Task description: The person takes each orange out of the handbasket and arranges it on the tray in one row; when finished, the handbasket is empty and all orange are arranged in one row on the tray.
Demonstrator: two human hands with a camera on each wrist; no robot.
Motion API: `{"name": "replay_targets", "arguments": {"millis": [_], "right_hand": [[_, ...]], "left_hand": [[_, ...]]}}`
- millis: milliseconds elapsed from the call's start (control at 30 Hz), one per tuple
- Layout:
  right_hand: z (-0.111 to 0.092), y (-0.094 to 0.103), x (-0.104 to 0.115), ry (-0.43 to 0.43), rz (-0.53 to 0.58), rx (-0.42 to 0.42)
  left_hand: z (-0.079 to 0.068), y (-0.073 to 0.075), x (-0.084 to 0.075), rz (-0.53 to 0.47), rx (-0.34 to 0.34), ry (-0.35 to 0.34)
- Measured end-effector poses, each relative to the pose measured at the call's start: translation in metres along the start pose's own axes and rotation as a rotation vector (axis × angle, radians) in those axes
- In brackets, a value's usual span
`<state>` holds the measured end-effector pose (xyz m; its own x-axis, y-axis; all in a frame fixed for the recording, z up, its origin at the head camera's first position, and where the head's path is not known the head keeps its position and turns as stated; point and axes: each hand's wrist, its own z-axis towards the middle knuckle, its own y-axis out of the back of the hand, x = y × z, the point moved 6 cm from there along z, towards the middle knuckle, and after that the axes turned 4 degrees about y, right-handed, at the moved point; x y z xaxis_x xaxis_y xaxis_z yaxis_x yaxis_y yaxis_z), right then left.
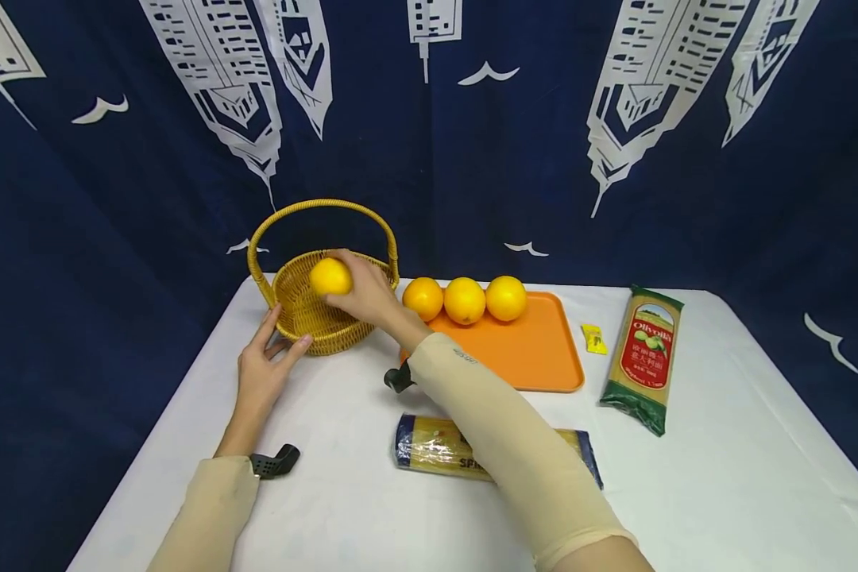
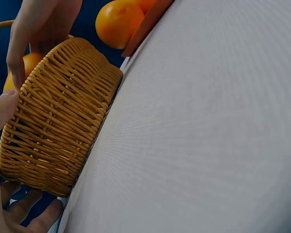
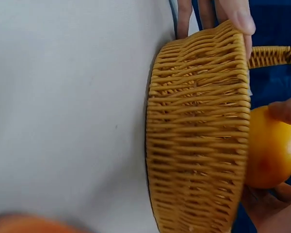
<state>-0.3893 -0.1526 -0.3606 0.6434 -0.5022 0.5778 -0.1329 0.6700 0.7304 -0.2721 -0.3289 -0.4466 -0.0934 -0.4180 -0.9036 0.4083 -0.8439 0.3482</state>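
Note:
A wicker basket [image 1: 336, 340] with a tall arched handle stands at the table's back left. My right hand [image 1: 363, 287] grips an orange [image 1: 330, 277] over the basket's opening; in the right wrist view that orange [image 3: 270, 148] shows just past the rim, between thumb and fingers. My left hand [image 1: 264, 364] holds the basket's near left side, its thumb [image 2: 5, 104] at the rim and the other fingers around the outer wall. Beside the basket, three more oranges [image 1: 465, 301] sit in a row along the back of an orange tray [image 1: 536, 349].
Right of the tray lie a small yellow packet [image 1: 594, 339] and a green-ended pasta bag [image 1: 643, 357]. A spaghetti pack [image 1: 436, 449] lies at the front, partly covered by my right forearm. Behind the white table [image 1: 329, 492] hangs a dark blue printed curtain [image 1: 429, 159].

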Motion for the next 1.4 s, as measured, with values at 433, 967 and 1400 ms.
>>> {"name": "replay_targets", "arguments": {"millis": [433, 967, 1400], "right_hand": [[-0.038, 0.062, 0.010, 0.008, 0.008, -0.070], [-0.097, 0.160, -0.051, -0.266, 0.040, -0.135], [-0.152, 0.231, -0.118, -0.458, -0.053, -0.190]], "left_hand": [[-0.005, 0.000, 0.003, 0.046, 0.004, 0.047], [-0.005, 0.001, -0.002, 0.041, 0.003, 0.047], [-0.009, -0.004, -0.003, 0.029, 0.008, 0.056]]}}
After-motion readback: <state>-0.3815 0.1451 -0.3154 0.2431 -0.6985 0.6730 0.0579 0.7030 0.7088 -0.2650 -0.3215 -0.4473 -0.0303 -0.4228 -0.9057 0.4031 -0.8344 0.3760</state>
